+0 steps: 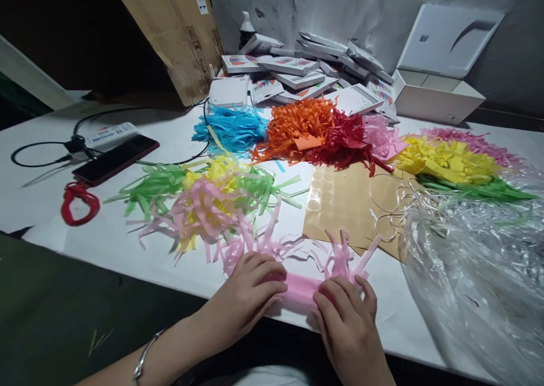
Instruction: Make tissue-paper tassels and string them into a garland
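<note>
A pink tissue paper tassel (301,288) with a flat uncut middle and fringed strips stretches between my two hands at the table's front edge. My left hand (255,287) is closed on its left part, fingers curled over the top. Around the right part my right hand (346,312) is closed in the same way. The thumbs are mostly hidden. Pink strips fan out beyond both hands. Just behind my left hand lies a loose pile of pink tassel strips (208,202), with yellow (219,172) and green fringed paper (159,183).
Blue (233,128), orange (301,122), red (344,139) and yellow fringed bundles (450,159) line the table's back. Brown card sheets (340,196) lie beside a clear plastic bag (476,272). White boxes (293,66), a phone (117,158) and a large carton (178,34) stand farther off.
</note>
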Tool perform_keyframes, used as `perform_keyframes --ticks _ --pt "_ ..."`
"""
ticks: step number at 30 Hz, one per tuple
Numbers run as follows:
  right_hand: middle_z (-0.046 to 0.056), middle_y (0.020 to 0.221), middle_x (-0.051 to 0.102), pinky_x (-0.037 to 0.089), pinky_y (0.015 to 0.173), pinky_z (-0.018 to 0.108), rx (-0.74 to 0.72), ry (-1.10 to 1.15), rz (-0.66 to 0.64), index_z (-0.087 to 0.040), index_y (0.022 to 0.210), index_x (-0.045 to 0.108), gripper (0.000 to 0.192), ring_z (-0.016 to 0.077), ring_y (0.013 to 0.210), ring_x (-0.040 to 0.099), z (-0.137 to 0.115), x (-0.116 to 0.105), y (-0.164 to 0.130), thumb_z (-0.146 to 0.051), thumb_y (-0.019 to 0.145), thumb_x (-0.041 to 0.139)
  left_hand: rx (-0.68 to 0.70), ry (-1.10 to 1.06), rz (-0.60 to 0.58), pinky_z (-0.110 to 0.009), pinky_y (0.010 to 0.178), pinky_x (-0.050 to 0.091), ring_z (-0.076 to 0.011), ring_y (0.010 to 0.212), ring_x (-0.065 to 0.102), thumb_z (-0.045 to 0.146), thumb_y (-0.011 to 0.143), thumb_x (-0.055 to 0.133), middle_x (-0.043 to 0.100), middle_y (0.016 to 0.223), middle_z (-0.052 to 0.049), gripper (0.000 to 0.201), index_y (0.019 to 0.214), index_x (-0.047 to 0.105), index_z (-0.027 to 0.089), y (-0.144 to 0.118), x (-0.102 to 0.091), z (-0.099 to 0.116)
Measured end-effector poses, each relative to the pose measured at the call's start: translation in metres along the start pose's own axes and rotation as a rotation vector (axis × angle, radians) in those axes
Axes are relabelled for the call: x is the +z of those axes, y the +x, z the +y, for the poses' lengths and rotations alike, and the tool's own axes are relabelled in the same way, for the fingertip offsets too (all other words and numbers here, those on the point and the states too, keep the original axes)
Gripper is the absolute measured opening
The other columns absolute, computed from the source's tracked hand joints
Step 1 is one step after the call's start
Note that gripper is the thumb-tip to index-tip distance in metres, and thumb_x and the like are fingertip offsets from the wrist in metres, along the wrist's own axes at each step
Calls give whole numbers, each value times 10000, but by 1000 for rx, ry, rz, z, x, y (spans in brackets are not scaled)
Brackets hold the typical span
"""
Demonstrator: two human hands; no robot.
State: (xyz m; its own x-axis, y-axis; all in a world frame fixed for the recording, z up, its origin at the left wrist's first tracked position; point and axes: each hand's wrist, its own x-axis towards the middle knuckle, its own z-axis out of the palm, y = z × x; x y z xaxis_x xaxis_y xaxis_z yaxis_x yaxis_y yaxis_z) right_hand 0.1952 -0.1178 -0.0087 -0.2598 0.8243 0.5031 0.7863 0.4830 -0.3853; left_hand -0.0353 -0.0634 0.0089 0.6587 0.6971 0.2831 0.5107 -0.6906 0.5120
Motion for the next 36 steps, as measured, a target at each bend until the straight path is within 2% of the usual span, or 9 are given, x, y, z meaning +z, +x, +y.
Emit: perform_keyframes --ticks 8,13,17,21,24,27,30,32,36 --pt "36 934 695 289 1073 502 89 33 73 -201 904 636 117 211 978 631 -5 0 1 -147 969 555 -79 -41 15 -398 919 413 -241 1055 547 206 1007 479 660 1105 -59 212 950 682 230 6 0 -2" --pt "28 926 666 285 1067 492 122 73 34 -223 880 623 143 205 966 608 -1 -3 3 -160 974 536 -99 -69 50 -403 913 427 -242 1055 543 223 996 504 637 1111 -62 199 905 682 233 1 1 -5" --pt "34 889 632 304 1019 492 145 -43 -8 -216 851 584 146 209 898 590 1 3 8 -174 975 518 -204 -20 67 -391 832 453 -235 969 556 207 960 531 619 1009 -75 240 726 576 180 9 3 0" --pt "72 934 654 301 1004 525 235 -226 28 -202 869 589 124 243 932 597 -3 9 11 -198 975 526 -239 112 60 -405 768 444 -245 895 544 205 936 534 601 913 -75 241 697 531 176 21 6 5" --pt "95 1036 676 290 1046 533 173 -232 129 -192 975 629 90 251 1025 613 -11 11 12 -199 981 539 -248 159 34 -396 741 440 -246 867 535 201 923 558 597 883 -70 228 698 535 175 26 9 4" --pt "53 968 701 265 1083 533 62 -131 149 -203 972 647 120 233 1013 619 -16 14 12 -224 1000 533 -250 155 14 -388 742 436 -246 871 541 178 908 589 604 892 -64 181 732 549 174 26 9 1" --pt "12 835 689 272 1062 501 54 -102 91 -207 907 641 188 211 932 616 -17 17 10 -185 1014 488 -186 122 66 -419 818 438 -266 963 551 214 889 661 620 1017 -86 80 902 595 171 22 9 -1" --pt "8 798 671 299 1021 475 65 -90 81 -203 864 626 210 201 883 607 -15 18 10 -162 1009 481 -68 114 109 -485 944 399 -297 1084 529 265 876 707 616 1138 -104 181 1006 608 186 19 9 -1" --pt "9 783 644 340 951 436 102 8 87 -198 833 598 207 188 816 572 -14 15 14 -168 1005 488 87 138 131 -540 1086 285 -277 1161 505 133 935 612 652 1113 -73 94 993 631 205 16 8 1"
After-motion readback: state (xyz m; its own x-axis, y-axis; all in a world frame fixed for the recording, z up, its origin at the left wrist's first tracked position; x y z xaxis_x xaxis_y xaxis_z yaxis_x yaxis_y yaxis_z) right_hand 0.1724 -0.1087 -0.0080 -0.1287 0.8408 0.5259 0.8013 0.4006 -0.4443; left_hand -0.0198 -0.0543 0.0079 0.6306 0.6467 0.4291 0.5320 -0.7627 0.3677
